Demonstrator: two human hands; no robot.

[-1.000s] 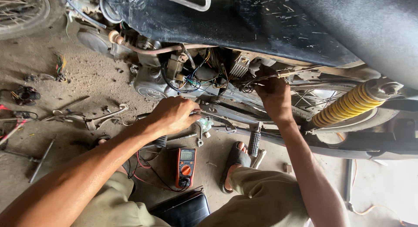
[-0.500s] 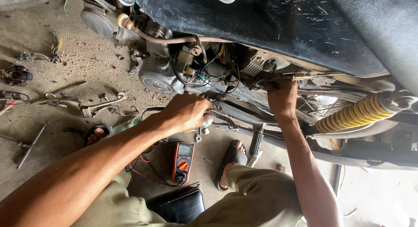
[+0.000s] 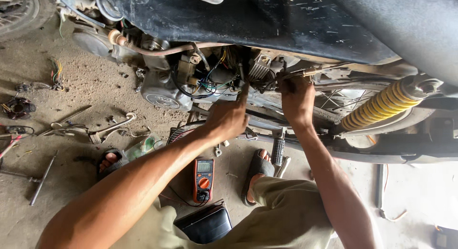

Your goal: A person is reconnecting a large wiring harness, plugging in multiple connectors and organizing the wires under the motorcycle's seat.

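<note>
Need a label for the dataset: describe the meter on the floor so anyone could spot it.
Start at the motorcycle's yellow coil shock, then look down to the dirt floor between the person's two sandalled feet. The multimeter lies there: an orange-edged handheld box with a small screen and round dial, unlike the bare metal tools nearby.

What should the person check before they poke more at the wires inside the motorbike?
1. Left hand at the wire bundle: ok, a finger points up into it.
2. Right hand up at the frame beside the finned part: ok; what it grips, cannot tell.
3. Meter within reach: ok, on the floor between the feet.
4. Meter leads attached to anything: cannot tell.
5. Floor around the feet free of tools: not ok, a T-handle wrench and spanners lie loose.
6. Hands apart from the yellow spring: ok.
</note>
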